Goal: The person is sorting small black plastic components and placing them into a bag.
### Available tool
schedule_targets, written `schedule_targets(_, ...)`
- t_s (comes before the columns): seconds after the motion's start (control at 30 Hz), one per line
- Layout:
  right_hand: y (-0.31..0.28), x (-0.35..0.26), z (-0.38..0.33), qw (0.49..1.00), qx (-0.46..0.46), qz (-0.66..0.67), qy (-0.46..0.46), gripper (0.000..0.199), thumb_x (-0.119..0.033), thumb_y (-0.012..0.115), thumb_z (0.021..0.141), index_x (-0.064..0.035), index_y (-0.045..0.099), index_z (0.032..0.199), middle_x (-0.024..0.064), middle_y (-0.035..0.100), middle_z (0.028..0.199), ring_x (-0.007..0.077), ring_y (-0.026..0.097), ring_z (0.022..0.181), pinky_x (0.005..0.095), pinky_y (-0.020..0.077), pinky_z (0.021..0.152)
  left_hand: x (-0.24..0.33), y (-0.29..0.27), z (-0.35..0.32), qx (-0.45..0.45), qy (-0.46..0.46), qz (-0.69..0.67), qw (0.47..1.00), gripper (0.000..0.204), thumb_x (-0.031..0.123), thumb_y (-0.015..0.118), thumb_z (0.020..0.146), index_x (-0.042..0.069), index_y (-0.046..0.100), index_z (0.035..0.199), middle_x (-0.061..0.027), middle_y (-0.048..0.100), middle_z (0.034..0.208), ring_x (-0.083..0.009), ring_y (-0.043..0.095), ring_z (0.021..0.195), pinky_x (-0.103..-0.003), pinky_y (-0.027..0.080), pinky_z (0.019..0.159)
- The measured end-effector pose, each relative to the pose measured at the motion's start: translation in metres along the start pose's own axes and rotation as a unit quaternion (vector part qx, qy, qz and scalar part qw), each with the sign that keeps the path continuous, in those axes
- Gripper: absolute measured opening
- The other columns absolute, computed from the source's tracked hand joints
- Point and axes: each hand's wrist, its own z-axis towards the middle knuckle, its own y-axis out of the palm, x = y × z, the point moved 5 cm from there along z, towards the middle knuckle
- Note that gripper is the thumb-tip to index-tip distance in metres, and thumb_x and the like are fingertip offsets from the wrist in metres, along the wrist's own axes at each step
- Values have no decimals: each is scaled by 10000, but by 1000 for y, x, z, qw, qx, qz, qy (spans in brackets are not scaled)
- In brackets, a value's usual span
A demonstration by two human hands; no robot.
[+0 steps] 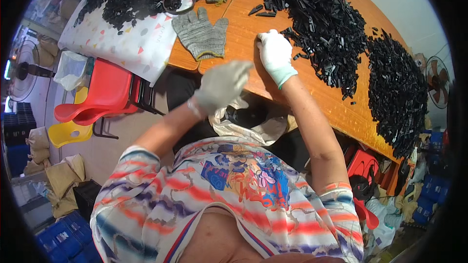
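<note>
My left hand (222, 85), in a pale grey-white glove, hovers over the table's front edge above a white sack (263, 134). Motion blurs its fingers, so their grip and anything in them do not show. My right hand (275, 53), in a white glove, rests on the orange wooden table (243, 24) with its fingers curled in. Whatever those fingers may hold is hidden. Just right of it spreads a large heap of small black plastic pieces (324, 24). Some dark pieces show inside the sack's mouth, at my lap.
A grey knitted glove (201, 34) lies left of my hands. Another black heap (131, 0) sits on a patterned white cloth (122, 48), and a further heap (397, 92) covers the table's right end. Red chairs (105, 90) stand left; fans (437, 82) flank the room.
</note>
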Motion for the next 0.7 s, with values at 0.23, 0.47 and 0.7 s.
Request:
schedule_targets(0.23, -8, 15, -7, 994, -13, 79, 71, 177, -220, 550, 874, -56, 573, 936, 201, 631, 874, 404, 623, 837, 485, 491, 732, -51, 14, 138, -41, 45, 161, 985, 276, 135, 546, 906, 144, 617, 1172, -110, 599, 1062, -307, 601, 972, -419, 498, 816)
schedule_targets(0.47, -19, 18, -42, 948, -105, 250, 168, 210, -260, 538, 892, -52, 568, 896, 189, 643, 795, 390, 617, 746, 468, 486, 690, -75, 36, 185, -103, 188, 243, 946, 267, 55, 538, 877, 156, 638, 1102, -99, 575, 1067, -280, 574, 1024, -398, 477, 899)
schedule_targets(0.7, -24, -8, -64, 632, -205, 692, 281, 147, -57, 617, 863, 25, 623, 985, 121, 659, 879, 179, 572, 652, 308, 477, 607, -88, 28, 168, -128, 115, 250, 953, 197, 168, 563, 911, 110, 628, 1088, -108, 583, 997, -286, 569, 1005, -390, 477, 873)
